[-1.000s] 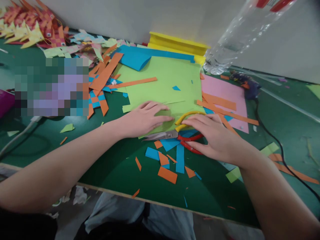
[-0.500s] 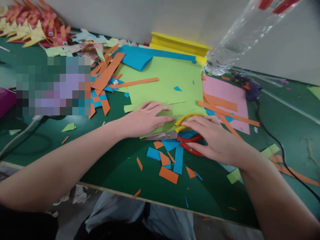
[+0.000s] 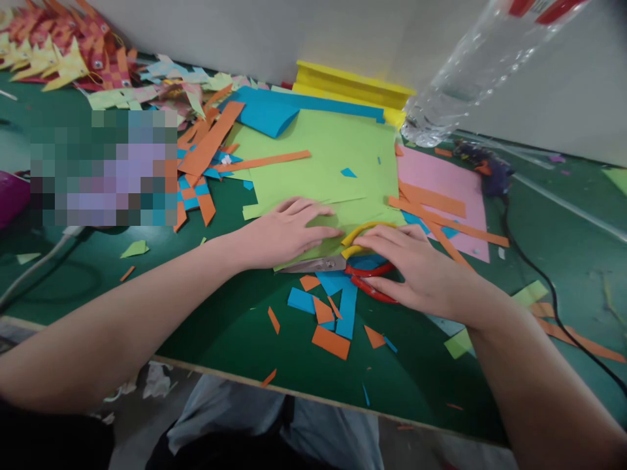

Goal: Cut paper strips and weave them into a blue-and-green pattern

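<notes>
My right hand grips a pair of scissors with yellow and red handles, fingers in and around the loops. The metal blades point left along the near edge of a light green paper sheet; their tips lie close below my left hand, and how far they are apart is hard to see. My left hand rests on the green sheet with its fingers stretched out, pressing on it. Under and below the scissors are blue and orange paper scraps.
Behind lie blue paper and folded yellow paper. Pink paper with orange strips is at right. A clear plastic bottle leans near the wall. A black cable crosses the right side; woven paper fish lie far left.
The scissors have shifted very slightly left in my right hand. My left hand stays in the same place on the green sheet.
</notes>
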Available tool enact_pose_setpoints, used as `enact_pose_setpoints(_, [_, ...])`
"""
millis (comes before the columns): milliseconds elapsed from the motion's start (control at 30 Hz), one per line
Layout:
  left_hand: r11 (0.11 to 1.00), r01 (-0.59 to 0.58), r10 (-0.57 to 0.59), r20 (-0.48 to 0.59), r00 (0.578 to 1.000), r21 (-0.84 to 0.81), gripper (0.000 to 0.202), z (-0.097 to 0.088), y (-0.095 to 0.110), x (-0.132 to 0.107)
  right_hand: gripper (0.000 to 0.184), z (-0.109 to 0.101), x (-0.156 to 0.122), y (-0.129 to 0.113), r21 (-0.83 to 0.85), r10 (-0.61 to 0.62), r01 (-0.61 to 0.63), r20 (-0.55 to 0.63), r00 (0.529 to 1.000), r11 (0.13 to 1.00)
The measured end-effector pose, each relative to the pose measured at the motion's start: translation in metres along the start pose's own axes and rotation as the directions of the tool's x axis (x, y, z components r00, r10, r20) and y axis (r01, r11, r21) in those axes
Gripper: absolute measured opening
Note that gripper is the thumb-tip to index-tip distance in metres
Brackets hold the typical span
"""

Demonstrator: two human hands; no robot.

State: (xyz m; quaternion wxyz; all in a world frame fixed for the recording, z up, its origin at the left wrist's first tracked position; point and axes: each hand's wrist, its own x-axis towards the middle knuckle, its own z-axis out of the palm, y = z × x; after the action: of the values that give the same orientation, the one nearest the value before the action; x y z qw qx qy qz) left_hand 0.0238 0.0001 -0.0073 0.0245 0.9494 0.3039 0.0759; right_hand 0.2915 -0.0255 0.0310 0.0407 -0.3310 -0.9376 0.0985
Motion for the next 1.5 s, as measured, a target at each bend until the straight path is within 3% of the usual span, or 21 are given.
enact_pose_setpoints(800, [1.0,0.012,-0.012,-0.022,1.0,-0.01,0.041,-0.001,0.003,0.001,0.038,0.0,-0.003,0.0,0.009,0.0,0.001,-0.02,1.0,1.0])
enact_pose_setpoints(1067, [0.996,0.082,-0.084,-0.168,0.982,-0.023,0.038,-0.008,-0.005,-0.001,0.038,-0.005,-0.023,0.017,0.066,0.105,-0.097,-0.114,0.988,0.993])
enact_pose_setpoints(1233, [0.986,0.155,-0.165,-0.2,0.966,-0.066,0.034,-0.015,-0.006,-0.005,0.035,-0.014,-0.028,0.035,0.192,0.302,-0.254,-0.284,0.91,0.948])
enact_pose_setpoints(1267, [0.987,0.146,-0.156,-0.199,0.967,-0.067,0.034,-0.015,-0.005,-0.005,0.035,-0.014,-0.027,0.037,0.186,0.347,-0.299,-0.349,0.871,0.936])
enact_pose_setpoints(1333, [0.992,0.112,-0.122,-0.183,0.976,-0.063,0.034,-0.016,-0.001,-0.006,0.035,-0.012,-0.023,0.039,0.171,0.467,-0.443,-0.477,0.744,0.88])
enact_pose_setpoints(1400, [0.995,0.08,-0.088,-0.141,0.986,-0.059,0.036,-0.016,0.003,-0.006,0.035,-0.009,-0.021,0.041,0.193,0.578,-0.574,-0.527,0.623,0.796])
enact_pose_setpoints(1433, [0.996,0.069,-0.076,-0.114,0.991,-0.059,0.036,-0.016,0.004,-0.006,0.036,-0.007,-0.02,0.042,0.208,0.621,-0.619,-0.522,0.584,0.757])
enact_pose_setpoints(1500, [0.996,0.057,-0.061,-0.057,0.997,-0.064,0.038,-0.015,0.006,-0.007,0.039,-0.004,-0.019,0.044,0.211,0.676,-0.678,-0.492,0.549,0.704])
